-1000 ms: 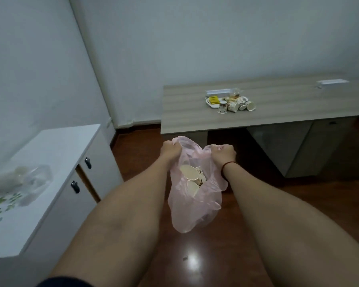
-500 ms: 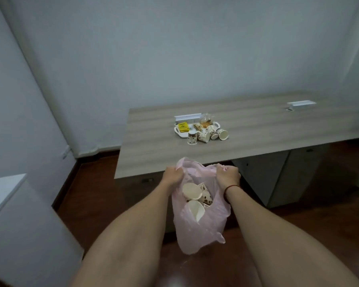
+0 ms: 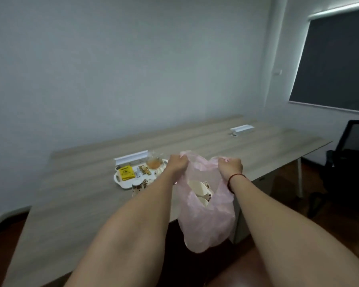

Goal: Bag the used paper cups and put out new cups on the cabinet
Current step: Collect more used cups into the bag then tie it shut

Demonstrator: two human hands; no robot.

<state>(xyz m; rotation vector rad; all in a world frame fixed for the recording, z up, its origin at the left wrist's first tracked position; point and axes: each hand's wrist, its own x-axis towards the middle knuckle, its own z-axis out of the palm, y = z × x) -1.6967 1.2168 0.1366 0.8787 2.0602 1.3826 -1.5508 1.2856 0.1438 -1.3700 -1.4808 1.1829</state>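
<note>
A thin pink plastic bag (image 3: 207, 224) hangs in front of me at the near edge of the wooden table (image 3: 77, 208). My left hand (image 3: 177, 165) grips its left handle and my right hand (image 3: 230, 167) grips its right handle, holding the mouth apart. Several used paper cups (image 3: 197, 188) show inside the bag. On the table left of my left hand sits a white tray (image 3: 120, 182), and a patterned paper cup (image 3: 137, 187) stands at its front edge, partly hidden by my left forearm.
The tray carries a yellow box (image 3: 125, 172) and a glass cup of amber liquid (image 3: 153, 163). Two white socket covers (image 3: 131, 157) (image 3: 241, 129) sit on the table. A black office chair (image 3: 348, 154) stands at the right, under a dark window blind (image 3: 338, 61).
The view has swung right and closed in on the table; the white cabinet at the left has left the frame. Both hands still hold the bag, now raised to the table's edge.
</note>
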